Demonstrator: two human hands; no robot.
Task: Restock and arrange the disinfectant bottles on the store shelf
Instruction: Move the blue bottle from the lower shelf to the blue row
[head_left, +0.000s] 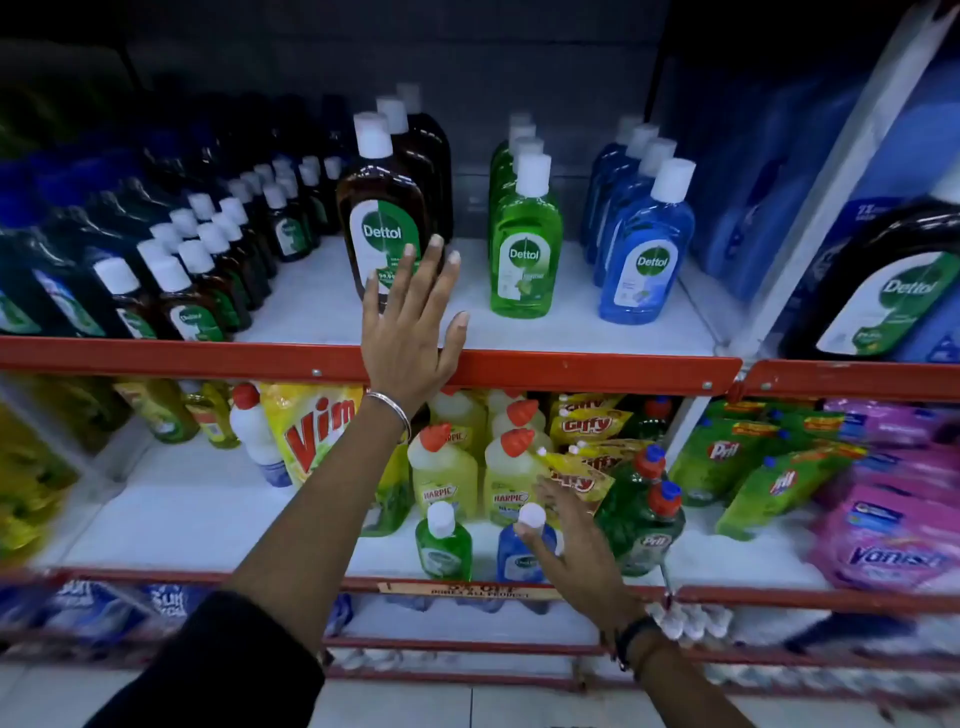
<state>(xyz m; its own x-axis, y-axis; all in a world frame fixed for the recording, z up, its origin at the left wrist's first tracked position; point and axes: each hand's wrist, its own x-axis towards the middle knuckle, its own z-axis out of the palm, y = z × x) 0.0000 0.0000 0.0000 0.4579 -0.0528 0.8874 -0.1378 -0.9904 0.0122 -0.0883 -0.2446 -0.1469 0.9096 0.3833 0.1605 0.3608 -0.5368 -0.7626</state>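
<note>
Left hand (410, 332): raised to the upper shelf (571, 364), fingers spread and released — fingertips lie against the front of the big brown Dettol bottle (384, 208), palm over the shelf's red front edge; nothing gripped. A thin metal bangle sits on the wrist, and a dark sleeve covers the forearm lower down.

Right hand (566, 540): down at the lower shelf (208, 499), fingers loosely curled at the white cap and shoulder of the small blue Dettol bottle (522, 556) (blurred, so I cannot tell whether it truly grips the bottle or only touches it). A dark band is on this wrist.

Upper shelf, left: rows of small brown bottles with white caps (182, 291), running back in files.

Upper shelf, middle: the big brown bottle stands upright at the front of a short file of like bottles.

Upper shelf, right of middle: a file of green Dettol bottles (524, 249), then just beside it a file of blue Dettol bottles (647, 260) — all upright, labels forward.

Lower shelf, front: a small green Dettol bottle (442, 545) stands upright just left of the small blue one, both near the red rail.

Lower shelf, behind: yellow Harpic bottles (447, 478) with orange caps, a yellow Vim pouch (311, 426), Giffy pouches (587, 426) and green Pril bottles (644, 514).

Far right: pink Vanish packs (893, 540).
</note>
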